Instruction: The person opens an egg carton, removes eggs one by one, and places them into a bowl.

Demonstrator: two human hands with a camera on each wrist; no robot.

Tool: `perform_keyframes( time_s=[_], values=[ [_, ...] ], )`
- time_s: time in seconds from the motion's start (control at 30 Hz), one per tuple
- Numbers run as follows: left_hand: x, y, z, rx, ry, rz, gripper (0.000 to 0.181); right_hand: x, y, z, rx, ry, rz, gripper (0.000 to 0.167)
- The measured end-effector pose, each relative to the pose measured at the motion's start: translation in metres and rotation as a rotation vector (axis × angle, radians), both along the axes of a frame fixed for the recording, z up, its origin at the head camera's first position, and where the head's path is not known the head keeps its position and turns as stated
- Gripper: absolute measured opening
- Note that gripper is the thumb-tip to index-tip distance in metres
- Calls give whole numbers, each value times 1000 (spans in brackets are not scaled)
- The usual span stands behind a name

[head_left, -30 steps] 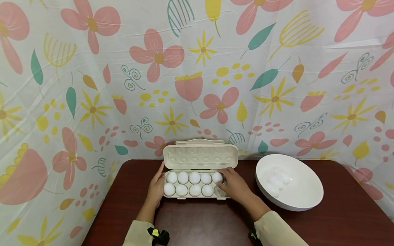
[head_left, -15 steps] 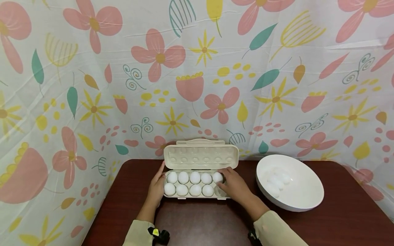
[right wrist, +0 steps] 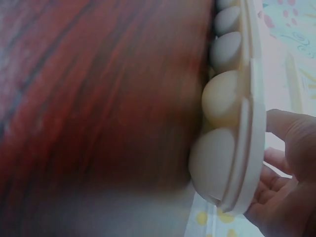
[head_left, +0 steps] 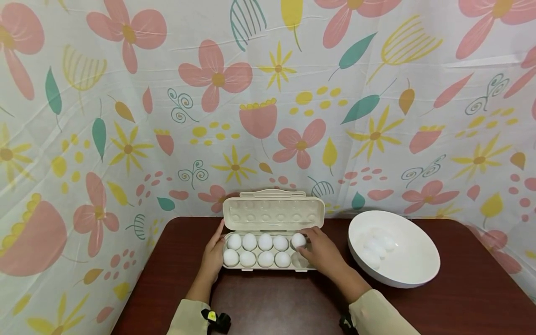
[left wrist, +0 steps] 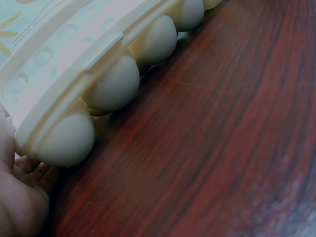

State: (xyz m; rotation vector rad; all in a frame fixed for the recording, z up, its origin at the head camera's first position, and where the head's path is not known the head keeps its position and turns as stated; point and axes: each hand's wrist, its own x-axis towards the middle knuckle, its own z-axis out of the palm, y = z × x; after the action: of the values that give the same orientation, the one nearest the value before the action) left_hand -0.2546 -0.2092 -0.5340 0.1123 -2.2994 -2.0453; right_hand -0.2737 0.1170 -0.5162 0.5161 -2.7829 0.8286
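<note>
A cream egg carton (head_left: 274,213) lies with its lid up at the back of the table. White eggs (head_left: 265,242) fill most of its two rows. My left hand (head_left: 212,255) holds the carton's left end; in the left wrist view its fingers (left wrist: 34,170) curl at the carton's end. At the right end, my right hand (head_left: 322,251) pinches a white egg (head_left: 298,240) in the back row between thumb and fingers. That hand covers the carton's far right corner. One front-row cup near the thumb is bare.
A large white bowl (head_left: 414,253) with several white eggs (head_left: 378,244) inside stands to the right of the carton. The dark red wooden table (head_left: 276,302) reaches back to a flower-printed cloth (head_left: 268,116) hanging behind.
My right hand has shifted slightly to the right, and the egg in its fingers has moved right with it, away from its neighbour. The left hand and carton have stayed put.
</note>
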Motion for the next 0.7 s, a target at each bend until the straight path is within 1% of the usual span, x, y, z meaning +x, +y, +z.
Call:
perform_keyframes(
  time_s=[0.23,0.4,0.47,0.6,0.7],
  values=[
    [0,0,1,-3,-5,1,56,5,5,9,-53,5,10,42],
    [0,1,2,-12,-6,5,56,11,6,17,-96,37,9,43],
    [-1,1,-1,-13,-10,9,56,14,7,20,-102,56,8,44],
    [-9,-3,-16,-9,-10,18,56,19,10,27,-112,96,11,45],
    [-13,-4,-26,-12,2,26,55,24,14,32,-109,121,5,45]
  ],
)
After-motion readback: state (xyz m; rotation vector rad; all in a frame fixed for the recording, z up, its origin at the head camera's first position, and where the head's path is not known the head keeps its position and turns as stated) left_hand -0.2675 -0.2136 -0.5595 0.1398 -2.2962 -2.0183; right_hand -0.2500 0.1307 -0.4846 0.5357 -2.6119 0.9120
